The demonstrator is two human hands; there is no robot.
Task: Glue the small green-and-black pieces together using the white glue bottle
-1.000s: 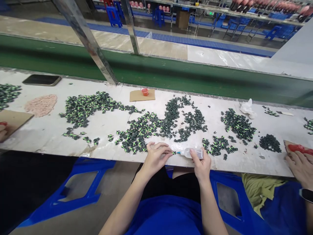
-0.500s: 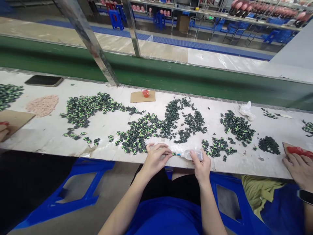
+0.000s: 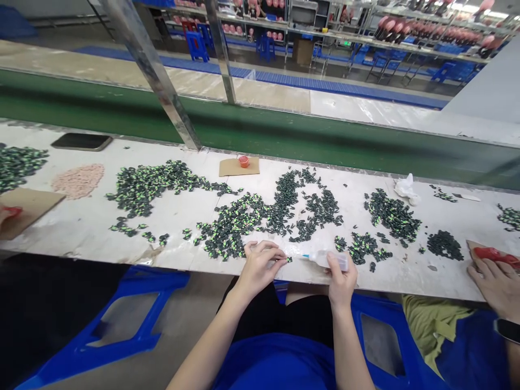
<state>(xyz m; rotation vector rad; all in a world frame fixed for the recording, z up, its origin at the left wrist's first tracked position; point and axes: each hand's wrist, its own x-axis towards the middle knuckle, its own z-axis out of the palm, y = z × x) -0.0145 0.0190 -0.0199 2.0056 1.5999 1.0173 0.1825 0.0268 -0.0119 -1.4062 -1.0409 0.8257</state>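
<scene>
My left hand [image 3: 263,264] pinches a small dark piece with green marks [image 3: 288,259] between thumb and fingertips, low over the table's front edge. To its right, my right hand [image 3: 342,279] is wrapped round a clear squeeze bottle [image 3: 330,260]. The bottle lies nearly level, its thin blue tip [image 3: 305,255] aimed left at the small piece, with a gap between them. Just beyond my left hand spreads a heap of black-and-green pieces [image 3: 227,230]. A heap of plain dark small pieces [image 3: 286,195] adjoins it on the right.
A red cup [image 3: 244,161] stands on cardboard [image 3: 227,167] at the back. Other heaps, a phone [image 3: 82,141] and crumpled tissue [image 3: 407,188] lie along the table. Another person's hand [image 3: 493,281] rests at far right; a metal post [image 3: 162,81] rises behind.
My right hand has drawn the bottle to the right, so its blue tip is now apart from the small piece. My left hand keeps its pinch. The view has shifted slightly.
</scene>
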